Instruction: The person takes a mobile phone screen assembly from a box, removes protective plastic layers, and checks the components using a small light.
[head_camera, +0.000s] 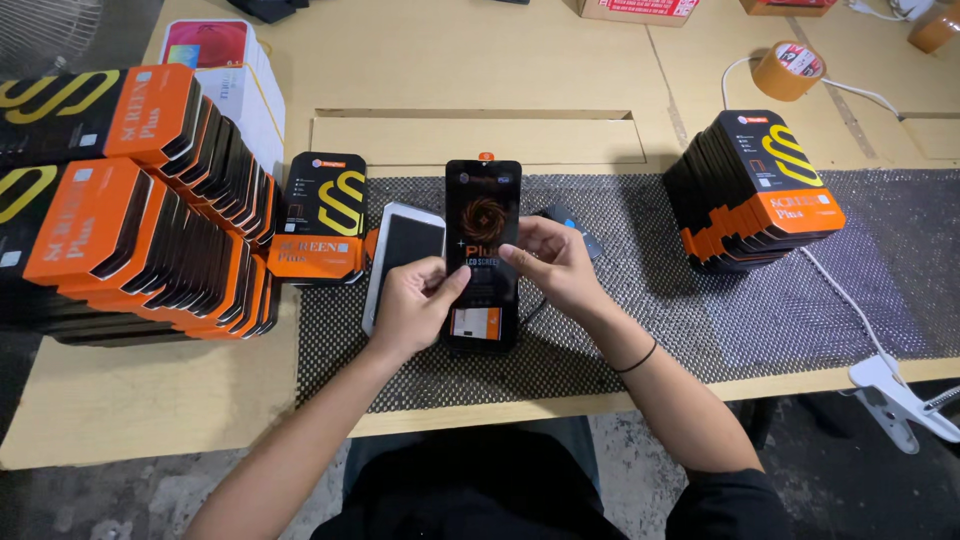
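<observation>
A flat black phone-screen panel (483, 215) with an orange swirl picture lies lengthwise over the black mesh mat (700, 330). My left hand (415, 298) grips its lower left edge, thumb on the face. My right hand (553, 262) holds its right edge, thumb pressed on the front. A white-rimmed phone screen (402, 252) lies on the mat just left of the panel, partly under my left hand. A small dark object (560, 215) with a cable sits behind my right hand.
Tilted rows of black-and-orange boxes (150, 230) fill the left of the table, with a single one (322, 215) beside the mat. Another stack (755, 190) stands at the right. A tape roll (788, 70), white cable and white clamp (895, 395) lie to the right.
</observation>
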